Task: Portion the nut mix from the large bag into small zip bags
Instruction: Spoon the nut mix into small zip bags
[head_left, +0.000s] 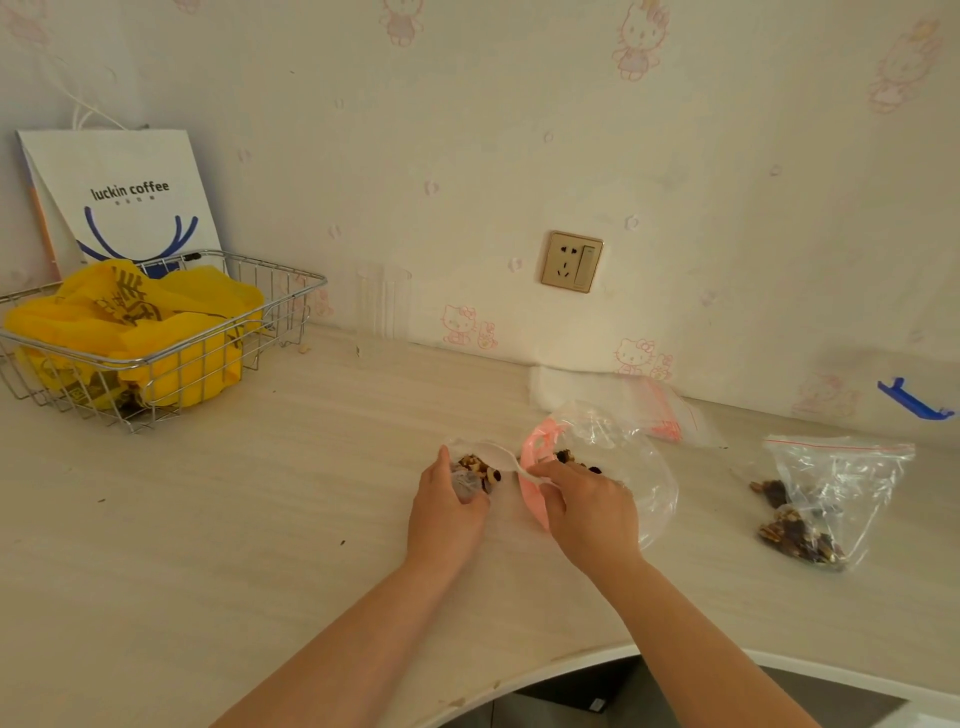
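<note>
Your left hand (447, 512) is curled around a small zip bag (470, 475) with nuts showing at its mouth, gripping it at the table's centre; your right hand (584, 506) pinches the handle of a white spoon (501, 457), whose bowl reaches toward 9 o'clock over that small bag's opening. The large bag (623, 462), clear with a pink handle, lies just under and beyond your right hand, toward 1 o'clock of it, with a few nuts (566, 457) visible inside; the two hands are near each other, with the spoon bridging the gap between them.

At 3 o'clock from your right hand, well apart, a filled bag (831, 499) lies on the table (260, 519) with nuts gathered at its lower end; at 1 o'clock, against the wall, lies a stack of empty bags (660, 405) with red strips; a blue clip (914, 400) sits at the far right by the wall. A clear cup (383, 306) stands at 11 o'clock near the wall; a wire basket (156, 358) holding a yellow bag (135, 322) sits far off at 10 o'clock, with a paper bag (130, 197) leaning behind it.

The table's curved near edge runs at 5 o'clock, close below your right forearm; the widest bare table lies toward 8 o'clock, left of your left arm.
</note>
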